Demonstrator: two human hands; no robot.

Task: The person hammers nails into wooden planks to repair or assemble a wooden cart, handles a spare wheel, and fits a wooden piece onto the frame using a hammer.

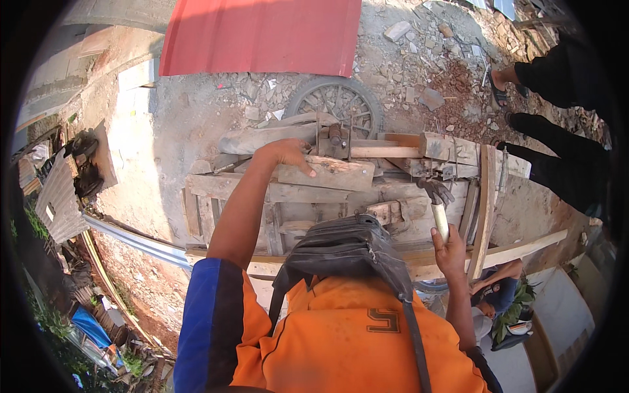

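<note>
My left hand grips the left end of a short, thick wooden block, with its thumb lying over the near face. The block rests on a rough wooden frame in front of me. In my right hand is a hammer, held by its pale handle. The hammer's dark head is raised in front of the frame's right part, apart from the block. Just behind the block, a rusty metal bracket with upright rods partly hides its surroundings.
A spoked wheel with a black tyre stands beyond the frame, near a red corrugated sheet. An upright plank crosses the frame at right. One person in dark trousers stands far right; another is low at right.
</note>
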